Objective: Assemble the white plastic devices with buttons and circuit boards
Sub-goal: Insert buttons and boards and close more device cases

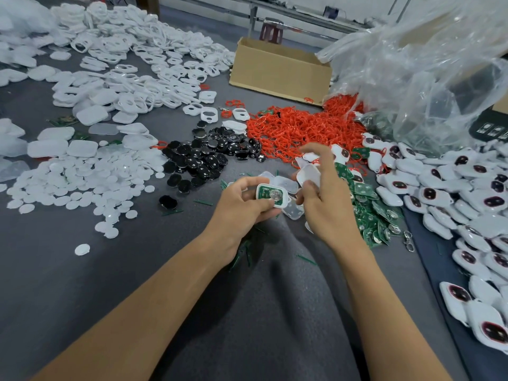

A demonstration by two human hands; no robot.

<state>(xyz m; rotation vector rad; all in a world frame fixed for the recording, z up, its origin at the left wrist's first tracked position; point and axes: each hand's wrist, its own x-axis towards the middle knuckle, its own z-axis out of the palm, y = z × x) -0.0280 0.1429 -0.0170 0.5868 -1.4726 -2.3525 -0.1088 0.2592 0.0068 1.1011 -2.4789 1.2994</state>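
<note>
White shells (123, 86), green PCBs (368, 213), black btns (203, 160), red rings (297, 127), grey cloth (261, 312), brown box (277, 72).

Slender bare forearms; left grip (242, 200), right grip (327, 213) both bare.

Blur smears the raised fingers (320, 156) of the right hand (321, 207), which hides part of a white plastic shell (309, 174) and some of the heap of green circuit boards (371, 213). The crumpled clear plastic bag (428, 72) runs off the top and right edges.
</note>
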